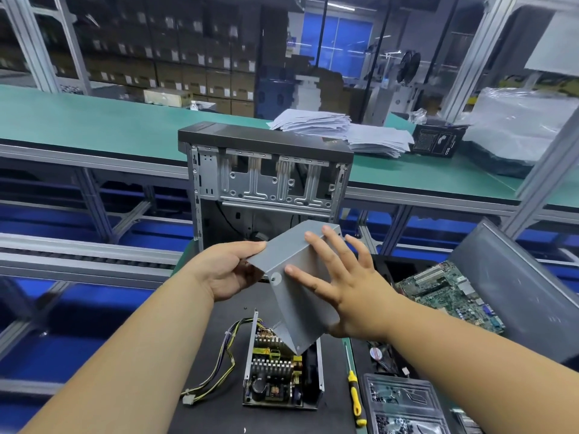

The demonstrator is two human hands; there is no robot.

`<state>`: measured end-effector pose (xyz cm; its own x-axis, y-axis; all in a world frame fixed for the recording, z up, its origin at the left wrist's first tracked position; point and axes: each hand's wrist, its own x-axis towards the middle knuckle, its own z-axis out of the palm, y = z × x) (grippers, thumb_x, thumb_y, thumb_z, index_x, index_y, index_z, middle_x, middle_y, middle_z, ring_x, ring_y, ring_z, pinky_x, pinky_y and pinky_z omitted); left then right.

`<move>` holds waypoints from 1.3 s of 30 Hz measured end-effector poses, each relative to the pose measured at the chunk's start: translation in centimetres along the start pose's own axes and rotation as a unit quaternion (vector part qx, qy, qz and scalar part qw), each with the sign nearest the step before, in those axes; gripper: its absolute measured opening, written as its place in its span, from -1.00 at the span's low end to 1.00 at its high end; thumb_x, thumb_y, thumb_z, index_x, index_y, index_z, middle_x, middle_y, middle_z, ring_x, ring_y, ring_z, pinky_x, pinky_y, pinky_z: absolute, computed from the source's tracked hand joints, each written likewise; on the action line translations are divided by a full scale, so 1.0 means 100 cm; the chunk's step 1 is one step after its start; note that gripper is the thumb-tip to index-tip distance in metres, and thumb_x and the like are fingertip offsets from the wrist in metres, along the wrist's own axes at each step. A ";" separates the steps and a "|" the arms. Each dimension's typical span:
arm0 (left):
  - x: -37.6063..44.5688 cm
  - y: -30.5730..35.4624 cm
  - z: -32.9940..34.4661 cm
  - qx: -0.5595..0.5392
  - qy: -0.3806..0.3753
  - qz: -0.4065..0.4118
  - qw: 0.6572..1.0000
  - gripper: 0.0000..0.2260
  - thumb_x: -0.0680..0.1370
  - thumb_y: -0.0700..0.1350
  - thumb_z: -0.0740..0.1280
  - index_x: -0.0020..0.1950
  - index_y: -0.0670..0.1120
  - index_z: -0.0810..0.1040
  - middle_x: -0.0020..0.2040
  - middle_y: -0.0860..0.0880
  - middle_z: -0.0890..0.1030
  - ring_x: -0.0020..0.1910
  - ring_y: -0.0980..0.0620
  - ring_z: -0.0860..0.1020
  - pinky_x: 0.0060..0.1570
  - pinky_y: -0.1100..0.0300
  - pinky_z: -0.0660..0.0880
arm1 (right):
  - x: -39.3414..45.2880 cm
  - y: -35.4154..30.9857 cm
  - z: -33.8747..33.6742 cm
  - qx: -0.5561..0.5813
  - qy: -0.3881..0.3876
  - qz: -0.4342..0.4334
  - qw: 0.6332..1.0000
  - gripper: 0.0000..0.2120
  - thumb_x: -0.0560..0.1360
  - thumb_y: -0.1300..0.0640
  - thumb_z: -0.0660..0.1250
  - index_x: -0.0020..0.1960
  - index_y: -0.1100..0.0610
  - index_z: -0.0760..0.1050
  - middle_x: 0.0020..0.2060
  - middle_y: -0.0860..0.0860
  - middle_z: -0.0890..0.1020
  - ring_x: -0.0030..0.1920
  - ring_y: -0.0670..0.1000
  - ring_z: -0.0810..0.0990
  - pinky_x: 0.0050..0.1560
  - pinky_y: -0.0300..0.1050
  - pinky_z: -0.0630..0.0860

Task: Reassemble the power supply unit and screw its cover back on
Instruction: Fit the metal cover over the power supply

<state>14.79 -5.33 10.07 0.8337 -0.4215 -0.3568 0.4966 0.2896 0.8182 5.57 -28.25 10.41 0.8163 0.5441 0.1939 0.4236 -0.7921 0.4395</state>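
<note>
Both hands (232,270) hold cover (294,277) above unit (275,371).

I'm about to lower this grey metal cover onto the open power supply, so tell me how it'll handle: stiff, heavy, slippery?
The cover is thin folded sheet metal, so probably light and fairly stiff, though its open sides may flex. Its smooth bare faces look slippery: the left hand pinches one edge while the right hand only presses flat. Thin edges may be sharp.

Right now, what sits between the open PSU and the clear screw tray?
Head view: only a yellow-handled screwdriver, lying lengthwise on the black mat, between the open PSU and the clear screw tray.
</note>
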 end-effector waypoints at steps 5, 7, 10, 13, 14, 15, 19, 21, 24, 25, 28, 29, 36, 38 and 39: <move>0.013 -0.006 -0.021 -0.012 -0.032 -0.015 0.999 -0.63 0.56 0.05 0.31 0.15 -0.23 0.60 -0.12 -0.10 0.64 -0.25 0.07 0.59 -0.21 0.24 0.58 | 0.009 -0.001 -0.001 0.027 -0.044 0.027 0.998 0.30 0.04 -0.42 0.44 0.60 -0.13 -0.12 0.55 0.27 0.00 0.54 0.36 -0.04 0.41 0.45 0.05; 0.022 -0.015 -0.037 0.023 -0.007 -0.023 0.999 -0.62 0.64 0.09 0.20 0.17 -0.19 0.60 0.03 -0.12 0.68 -0.03 0.01 0.64 -0.06 0.18 0.55 | 0.012 0.001 0.001 0.053 -0.075 0.044 0.995 0.32 0.04 -0.41 0.46 0.59 -0.14 -0.20 0.56 0.25 -0.06 0.54 0.34 -0.12 0.45 0.41 -0.01; 0.032 -0.037 -0.058 0.167 0.082 -0.001 0.983 -0.76 0.63 0.02 0.27 0.11 -0.13 0.58 -0.04 -0.08 0.66 -0.05 -0.02 0.62 -0.12 0.23 0.50 | 0.017 0.008 0.007 0.125 -0.144 0.081 0.978 0.36 0.05 -0.43 0.46 0.52 -0.24 -0.41 0.56 0.17 -0.21 0.54 0.23 -0.27 0.50 0.30 -0.07; 0.040 -0.065 -0.081 0.341 0.119 0.044 0.932 -0.91 0.54 -0.07 0.36 -0.01 -0.06 0.54 -0.08 0.01 0.60 -0.07 -0.05 0.56 -0.17 0.23 0.41 | 0.026 0.015 0.011 0.185 -0.251 0.088 0.946 0.36 0.03 -0.49 0.44 0.40 -0.35 -0.55 0.56 0.10 -0.24 0.55 0.16 -0.28 0.51 0.28 -0.01; 0.043 -0.073 -0.088 0.379 0.128 0.044 0.916 -0.94 0.55 -0.08 0.36 0.00 -0.02 0.56 -0.05 0.02 0.61 -0.04 -0.01 0.57 -0.15 0.22 0.43 | 0.029 0.015 0.012 0.203 -0.278 0.086 0.935 0.36 0.02 -0.50 0.45 0.38 -0.37 -0.55 0.56 0.08 -0.23 0.54 0.12 -0.27 0.51 0.27 0.02; 0.045 -0.081 -0.092 0.407 0.130 0.042 0.903 -0.93 0.56 -0.08 0.37 0.03 0.03 0.57 -0.03 0.03 0.61 -0.03 0.02 0.57 -0.12 0.22 0.44 | 0.030 0.014 0.014 0.220 -0.294 0.085 0.926 0.36 0.02 -0.49 0.46 0.39 -0.38 -0.54 0.56 0.06 -0.22 0.54 0.09 -0.26 0.51 0.25 0.03; 0.053 -0.106 -0.095 0.461 0.083 0.025 0.883 -0.88 0.55 -0.03 0.38 0.07 0.07 0.55 0.01 0.06 0.60 -0.02 0.10 0.57 -0.13 0.32 0.43 | 0.036 0.003 0.019 0.240 -0.318 0.070 0.914 0.36 0.04 -0.45 0.50 0.43 -0.36 -0.48 0.55 0.01 -0.19 0.53 0.05 -0.25 0.52 0.18 -0.02; 0.057 -0.112 -0.093 0.476 0.066 0.021 0.877 -0.82 0.53 -0.01 0.40 0.12 0.06 0.54 0.04 0.07 0.60 0.01 0.11 0.56 -0.05 0.28 0.47 | 0.040 -0.001 0.022 0.241 -0.336 0.065 0.908 0.35 0.05 -0.45 0.51 0.42 -0.37 -0.48 0.54 -0.02 -0.16 0.52 0.04 -0.23 0.51 0.18 -0.01; 0.061 -0.116 -0.091 0.478 0.041 0.014 0.877 -0.64 0.48 -0.02 0.47 0.25 0.00 0.51 0.12 0.05 0.60 0.11 0.07 0.56 0.22 0.16 0.47 | 0.047 -0.005 0.027 0.251 -0.375 0.075 0.889 0.35 0.04 -0.44 0.51 0.39 -0.40 -0.49 0.56 -0.02 -0.19 0.54 0.06 -0.25 0.51 0.19 0.03; 0.062 -0.117 -0.091 0.480 0.033 0.010 0.877 -0.58 0.47 -0.03 0.48 0.29 -0.01 0.49 0.15 0.04 0.60 0.14 0.06 0.56 0.26 0.14 0.46 | 0.049 -0.006 0.029 0.251 -0.386 0.076 0.884 0.35 0.03 -0.44 0.51 0.38 -0.41 -0.50 0.56 -0.02 -0.20 0.54 0.06 -0.25 0.51 0.19 0.04; 0.065 -0.121 -0.092 0.469 0.021 0.007 0.883 -0.49 0.44 -0.06 0.51 0.36 -0.01 0.46 0.20 0.04 0.58 0.18 0.07 0.54 0.27 0.17 0.44 | 0.054 -0.011 0.033 0.252 -0.415 0.079 0.870 0.35 0.02 -0.44 0.51 0.36 -0.43 -0.50 0.56 -0.02 -0.22 0.55 0.07 -0.28 0.52 0.21 0.04; 0.066 -0.122 -0.093 0.463 0.018 0.009 0.886 -0.48 0.44 -0.08 0.51 0.36 -0.01 0.46 0.20 0.05 0.58 0.18 0.08 0.54 0.26 0.20 0.43 | 0.056 -0.012 0.034 0.252 -0.422 0.081 0.867 0.35 0.02 -0.44 0.51 0.35 -0.44 -0.51 0.56 -0.02 -0.22 0.55 0.07 -0.29 0.51 0.22 0.04; 0.069 -0.128 -0.102 0.400 -0.005 0.018 0.916 -0.50 0.43 -0.18 0.51 0.33 0.00 0.48 0.15 0.09 0.60 0.20 0.08 0.55 0.33 0.09 0.42 | 0.065 -0.020 0.042 0.260 -0.453 0.086 0.848 0.35 0.00 -0.43 0.51 0.35 -0.45 -0.50 0.56 -0.06 -0.22 0.54 0.04 -0.31 0.51 0.25 0.03; 0.069 -0.129 -0.104 0.392 -0.010 0.020 0.920 -0.51 0.42 -0.18 0.52 0.31 0.01 0.48 0.15 0.10 0.60 0.21 0.09 0.54 0.36 0.07 0.41 | 0.067 -0.022 0.044 0.266 -0.458 0.085 0.844 0.35 -0.01 -0.43 0.51 0.36 -0.45 -0.48 0.56 -0.04 -0.22 0.54 0.04 -0.32 0.52 0.24 0.01; 0.070 -0.129 -0.106 0.390 -0.011 0.023 0.920 -0.51 0.42 -0.17 0.52 0.31 0.01 0.49 0.15 0.09 0.61 0.22 0.10 0.54 0.37 0.06 0.40 | 0.067 -0.023 0.045 0.270 -0.460 0.084 0.841 0.35 -0.01 -0.43 0.51 0.36 -0.45 -0.48 0.56 -0.05 -0.20 0.54 0.03 -0.30 0.51 0.22 0.02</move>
<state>16.73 -2.93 -7.74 0.8404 -0.4432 -0.3121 0.1300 -0.3942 0.9098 11.79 -23.99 6.77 0.7352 0.1642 -0.6577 0.1858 -0.9819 -0.0374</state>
